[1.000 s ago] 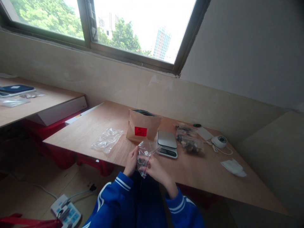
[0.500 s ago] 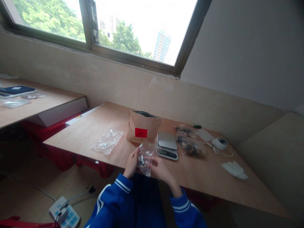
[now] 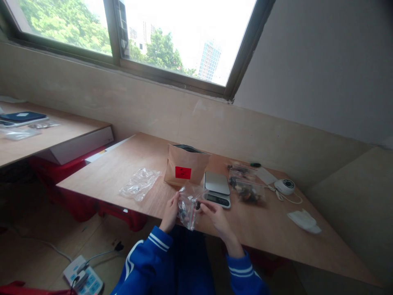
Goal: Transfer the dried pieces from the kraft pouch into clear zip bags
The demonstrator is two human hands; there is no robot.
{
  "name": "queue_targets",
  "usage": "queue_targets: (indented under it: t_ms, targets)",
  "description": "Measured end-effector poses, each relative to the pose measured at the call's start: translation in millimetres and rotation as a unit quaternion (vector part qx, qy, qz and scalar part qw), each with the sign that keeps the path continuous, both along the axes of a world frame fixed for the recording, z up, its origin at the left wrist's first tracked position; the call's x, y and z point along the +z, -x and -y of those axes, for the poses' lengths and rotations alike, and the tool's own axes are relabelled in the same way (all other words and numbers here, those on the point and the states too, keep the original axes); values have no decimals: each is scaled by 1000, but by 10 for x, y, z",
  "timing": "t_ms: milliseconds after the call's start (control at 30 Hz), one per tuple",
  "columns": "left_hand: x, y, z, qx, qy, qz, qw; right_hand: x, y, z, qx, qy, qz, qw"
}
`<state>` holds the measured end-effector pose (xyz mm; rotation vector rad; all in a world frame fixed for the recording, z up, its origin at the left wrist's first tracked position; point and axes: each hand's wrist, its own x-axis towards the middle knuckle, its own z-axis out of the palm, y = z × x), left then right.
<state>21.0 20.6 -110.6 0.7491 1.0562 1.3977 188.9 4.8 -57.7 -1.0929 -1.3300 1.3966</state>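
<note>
My left hand (image 3: 170,212) is closed on the left side of a clear zip bag (image 3: 186,209), held over the table's front edge. Its red zip strip faces right. In the fingertips of my right hand (image 3: 215,215) is a small dark piece (image 3: 198,206), just beside the bag's mouth; its kind is too small to tell. Behind the bag stands a brown paper pouch (image 3: 172,166) with a red label, its top open. A digital kitchen scale (image 3: 217,183) with a silver plate sits right of the pouch, close to my right hand.
Zip bags of dark and tan pieces (image 3: 248,192) lie right of the scale. Farther right are a white dome camera (image 3: 285,186) with its cable and a crumpled white tissue (image 3: 303,221). Clear plastic bags (image 3: 140,183) lie at left. A power strip (image 3: 83,276) is on the floor.
My right hand has drawn back to the right from the bag's mouth, and a small dark piece now shows between its fingertips. My left hand still holds the bag in place.
</note>
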Motion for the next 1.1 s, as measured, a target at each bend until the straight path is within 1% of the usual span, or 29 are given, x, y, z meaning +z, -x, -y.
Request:
queue_targets:
  t_ms: [200,267,333,433,533,600,667,733,767,833,900,967,1033,1100]
  targets:
    - [46,-1,18,8,3,-8,1000,66,-266,57,-15,58,-63,996]
    - [50,0,18,11,8,-10,1000,117,-308,59,-31,71,-84,993]
    - [41,1,14,17,15,-12,1000,205,-327,33,-51,65,-107,991]
    - [4,1,7,17,20,-7,1000,426,-313,-85,-80,35,-144,986]
    - [-39,5,-5,13,8,0,1000,736,-222,-303,-83,-11,-140,987]
    - [-55,10,-12,20,5,-5,1000,957,-102,-483,-88,-67,-126,986]
    - [-57,12,-17,20,6,-8,1000,1153,63,-663,-110,-142,-110,978]
    - [-53,11,-21,13,7,-6,1000,1293,252,-816,-132,-219,-69,964]
    - [-52,10,-23,10,6,-5,1000,1334,347,-878,-137,-256,-36,956]
    - [-61,10,-34,11,3,-5,1000,1354,512,-967,-132,-325,50,935]
    - [-81,12,-51,11,0,-6,1000,1303,625,-1014,-119,-389,145,902]
    - [-104,16,-66,10,-1,-10,1000,1215,682,-1030,-113,-436,238,861]
    - [-122,16,-74,6,-4,-11,1000,1134,698,-1026,-109,-454,320,824]
    - [-133,15,-69,8,-8,-10,1000,1092,691,-1002,-107,-458,375,799]
